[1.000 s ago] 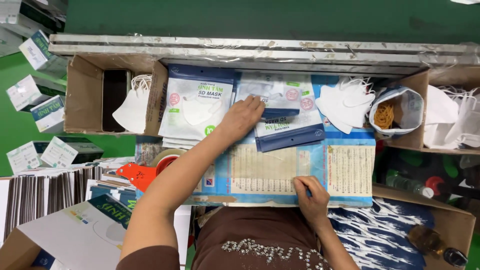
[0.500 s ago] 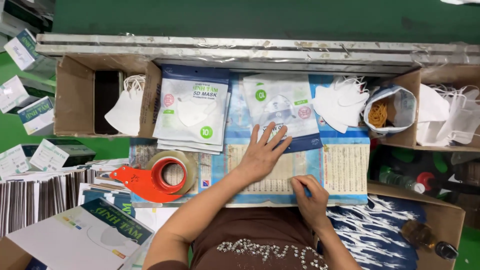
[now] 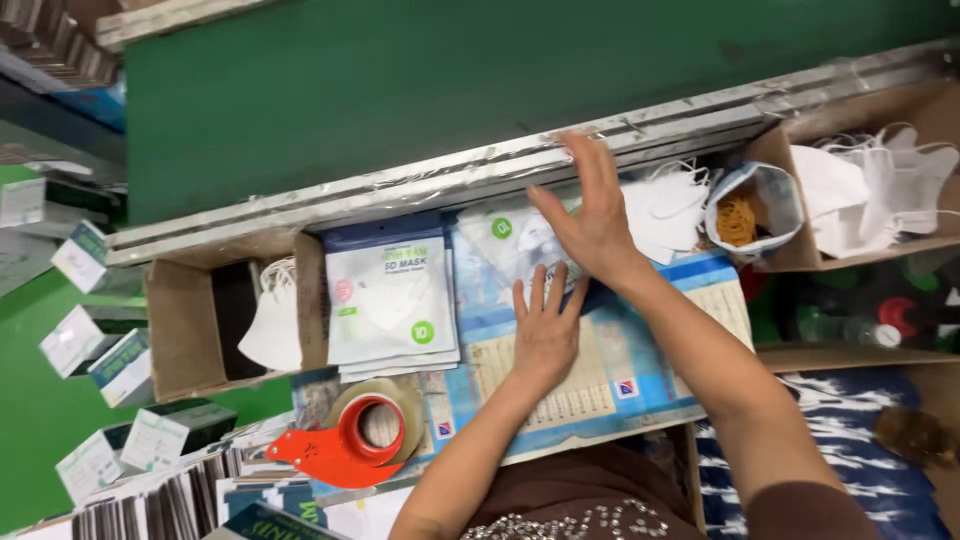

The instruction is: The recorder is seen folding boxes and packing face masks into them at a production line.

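Observation:
My left hand lies flat, fingers apart, on a blue printed sheet, its fingertips at the near edge of a clear mask pouch with a green dot. My right hand reaches farther out. It rests with spread fingers on the right part of that pouch, next to a loose pile of white masks, and I see nothing gripped in it. A stack of printed mask pouches lies to the left of both hands.
A red tape dispenser sits near left. Cardboard boxes of white masks stand at left and right. A bag of rubber bands, a metal rail, a green belt and small cartons surround the sheet.
My right hand has gone from the sheet's near edge up to the far pouch. My left hand has drawn slightly back. The view has tilted and shifted.

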